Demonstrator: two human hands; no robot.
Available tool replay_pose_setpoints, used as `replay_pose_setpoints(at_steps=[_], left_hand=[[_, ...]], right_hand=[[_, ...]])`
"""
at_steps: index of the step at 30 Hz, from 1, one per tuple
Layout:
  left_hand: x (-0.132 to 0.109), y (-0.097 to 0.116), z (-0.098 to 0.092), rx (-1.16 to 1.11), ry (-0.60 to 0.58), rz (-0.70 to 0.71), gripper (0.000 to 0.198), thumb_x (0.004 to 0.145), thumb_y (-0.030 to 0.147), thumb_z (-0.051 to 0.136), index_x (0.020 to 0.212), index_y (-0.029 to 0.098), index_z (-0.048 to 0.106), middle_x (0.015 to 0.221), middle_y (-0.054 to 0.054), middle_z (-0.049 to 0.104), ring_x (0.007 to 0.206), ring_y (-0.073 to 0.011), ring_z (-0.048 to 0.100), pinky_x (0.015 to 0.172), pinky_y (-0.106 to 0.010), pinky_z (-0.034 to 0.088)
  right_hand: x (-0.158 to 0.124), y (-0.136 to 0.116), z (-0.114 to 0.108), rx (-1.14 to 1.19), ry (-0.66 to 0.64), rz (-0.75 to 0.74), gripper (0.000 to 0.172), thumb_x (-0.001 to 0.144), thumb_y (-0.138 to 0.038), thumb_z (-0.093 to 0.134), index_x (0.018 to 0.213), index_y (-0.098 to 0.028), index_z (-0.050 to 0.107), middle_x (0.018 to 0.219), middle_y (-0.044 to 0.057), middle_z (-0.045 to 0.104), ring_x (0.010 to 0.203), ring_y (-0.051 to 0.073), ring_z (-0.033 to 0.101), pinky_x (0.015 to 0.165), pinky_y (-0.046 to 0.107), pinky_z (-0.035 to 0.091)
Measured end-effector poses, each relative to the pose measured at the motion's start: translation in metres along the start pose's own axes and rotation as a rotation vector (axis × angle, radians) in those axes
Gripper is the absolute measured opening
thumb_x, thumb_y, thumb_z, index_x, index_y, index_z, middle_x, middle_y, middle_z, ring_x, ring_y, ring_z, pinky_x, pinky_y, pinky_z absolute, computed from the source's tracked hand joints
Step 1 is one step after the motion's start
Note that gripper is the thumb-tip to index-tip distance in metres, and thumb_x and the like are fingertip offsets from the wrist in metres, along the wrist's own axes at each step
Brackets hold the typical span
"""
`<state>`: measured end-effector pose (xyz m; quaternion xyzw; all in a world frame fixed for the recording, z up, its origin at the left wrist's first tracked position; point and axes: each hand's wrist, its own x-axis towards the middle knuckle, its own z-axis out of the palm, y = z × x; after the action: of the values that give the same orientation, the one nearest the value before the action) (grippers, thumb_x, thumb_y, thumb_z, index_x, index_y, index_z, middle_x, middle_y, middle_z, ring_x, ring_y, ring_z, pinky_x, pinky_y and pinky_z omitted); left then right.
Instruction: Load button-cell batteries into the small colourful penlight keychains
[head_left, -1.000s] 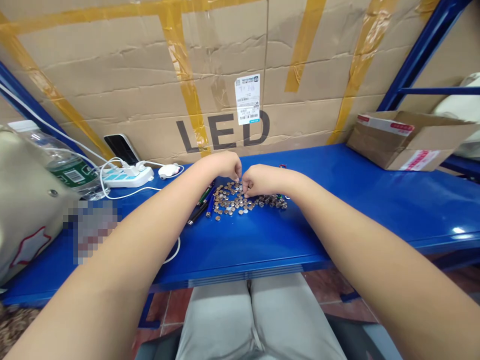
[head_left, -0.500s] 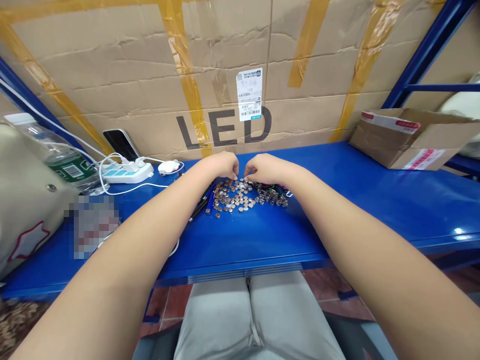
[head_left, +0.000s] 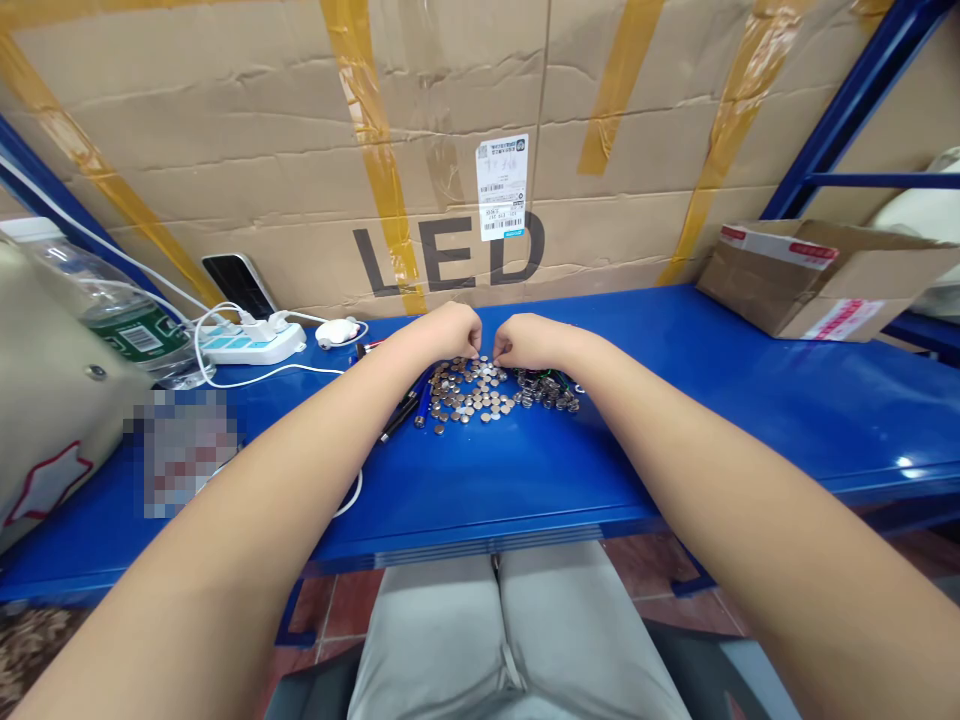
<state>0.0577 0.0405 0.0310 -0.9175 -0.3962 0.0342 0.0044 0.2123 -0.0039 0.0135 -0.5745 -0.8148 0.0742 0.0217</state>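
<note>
A heap of small round silver button cells (head_left: 469, 393) lies on the blue shelf (head_left: 675, 400) in front of me. My left hand (head_left: 448, 332) and my right hand (head_left: 531, 341) sit at the far edge of the heap, knuckles almost touching, fingers curled in a pinch. What they pinch is too small to make out. Some dark pens (head_left: 409, 405) lie under my left wrist, left of the heap. A tangle of small dark parts (head_left: 551, 390) lies under my right wrist.
A taped cardboard box marked LED (head_left: 450, 150) stands behind the shelf. At the left are a white power strip (head_left: 255, 345) with cables, a phone (head_left: 232, 280), a water bottle (head_left: 120, 320) and a beige bag (head_left: 52, 420). An open carton (head_left: 817, 275) sits at the right.
Both hands have drawn slightly toward the far edge of the heap and closer to each other. The heap itself looks unchanged.
</note>
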Motion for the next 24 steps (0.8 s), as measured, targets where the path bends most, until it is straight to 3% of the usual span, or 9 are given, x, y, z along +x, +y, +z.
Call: replay_pose_setpoints(at_steps=[4, 8, 11, 16, 24], left_hand=[[-0.006, 0.002, -0.001, 0.017, -0.009, 0.036, 0.018, 0.074, 0.021, 0.063, 0.086, 0.016, 0.076, 0.088, -0.006, 0.074, 0.075, -0.0166, 0.063, 0.068, -0.026, 0.043], [-0.011, 0.007, -0.005, -0.013, 0.037, 0.093, 0.021, 0.075, 0.022, 0.062, 0.09, 0.017, 0.075, 0.088, -0.004, 0.074, 0.076, -0.0162, 0.063, 0.067, -0.025, 0.042], [-0.011, 0.012, -0.006, -0.05, 0.008, 0.123, 0.02, 0.073, 0.022, 0.062, 0.088, 0.019, 0.076, 0.088, -0.003, 0.075, 0.076, -0.016, 0.063, 0.068, -0.026, 0.042], [-0.005, 0.013, -0.003, -0.068, -0.022, 0.096, 0.022, 0.073, 0.026, 0.063, 0.09, 0.021, 0.076, 0.088, -0.002, 0.075, 0.075, -0.0165, 0.063, 0.067, -0.026, 0.042], [-0.002, 0.004, 0.001, -0.083, -0.027, 0.082, 0.025, 0.074, 0.026, 0.065, 0.096, 0.021, 0.075, 0.096, -0.003, 0.075, 0.079, -0.0164, 0.064, 0.07, -0.025, 0.043]], right_hand=[[0.002, 0.001, 0.002, 0.016, -0.009, 0.002, 0.02, 0.076, -0.026, 0.06, 0.09, -0.018, 0.074, 0.085, 0.007, 0.072, 0.068, 0.017, 0.06, 0.057, 0.027, 0.038], [0.004, 0.002, 0.003, 0.012, 0.014, -0.003, 0.021, 0.077, -0.029, 0.063, 0.092, -0.018, 0.073, 0.084, 0.007, 0.072, 0.069, 0.017, 0.061, 0.059, 0.027, 0.038], [0.003, 0.004, 0.003, -0.008, 0.049, -0.033, 0.018, 0.075, -0.028, 0.065, 0.087, -0.017, 0.073, 0.084, 0.008, 0.072, 0.071, 0.018, 0.062, 0.059, 0.027, 0.038], [-0.004, 0.006, -0.001, 0.066, 0.051, -0.04, 0.016, 0.074, -0.023, 0.068, 0.088, -0.019, 0.073, 0.09, 0.004, 0.074, 0.077, 0.016, 0.064, 0.061, 0.024, 0.04], [-0.017, 0.003, -0.013, 0.103, -0.003, 0.014, 0.017, 0.074, -0.021, 0.066, 0.088, -0.021, 0.075, 0.086, 0.003, 0.074, 0.072, 0.016, 0.064, 0.058, 0.025, 0.042]])
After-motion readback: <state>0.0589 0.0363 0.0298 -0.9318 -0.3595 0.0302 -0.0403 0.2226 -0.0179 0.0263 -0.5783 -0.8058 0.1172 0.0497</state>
